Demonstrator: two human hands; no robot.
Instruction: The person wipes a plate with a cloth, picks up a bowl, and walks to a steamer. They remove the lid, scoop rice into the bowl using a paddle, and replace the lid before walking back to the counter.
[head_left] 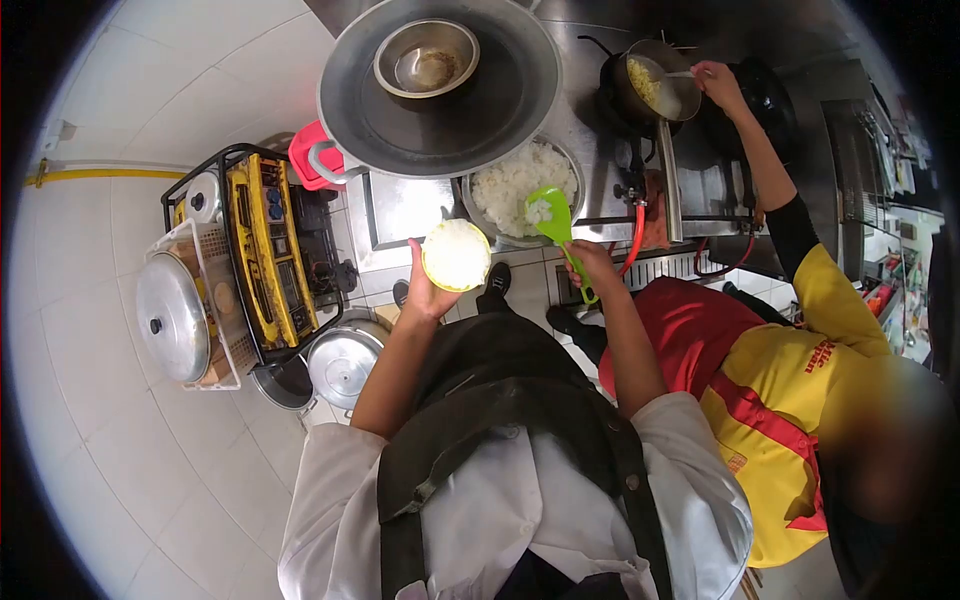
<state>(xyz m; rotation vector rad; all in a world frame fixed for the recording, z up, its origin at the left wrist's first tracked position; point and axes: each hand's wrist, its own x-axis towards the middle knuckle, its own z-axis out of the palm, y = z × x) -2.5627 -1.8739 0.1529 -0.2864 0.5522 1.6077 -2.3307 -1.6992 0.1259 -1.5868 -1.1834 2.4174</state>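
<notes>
My left hand [430, 290] is closed around a small yellow-rimmed bowl [483, 268] filled with white rice [456, 252]. In my right hand [593, 262] is the handle of a green rice paddle [556, 222], which has a little rice stuck on its blade. The blade is over the right edge of a large metal bowl [479, 210] of cooked rice [515, 186]. Part of that bowl is hidden beneath a wide, grey metal pan [345, 100]. A smaller steel bowl [427, 58] sits inside the wide pan.
On the right, a co-worker in yellow and red [790, 370] stirs food in a frying pan [660, 80] on the stove; its handle points toward me. At left stand a yellow generator [270, 250], a lidded pot [173, 317] and another pot [345, 365]. A red hose [635, 240] hangs below the stove.
</notes>
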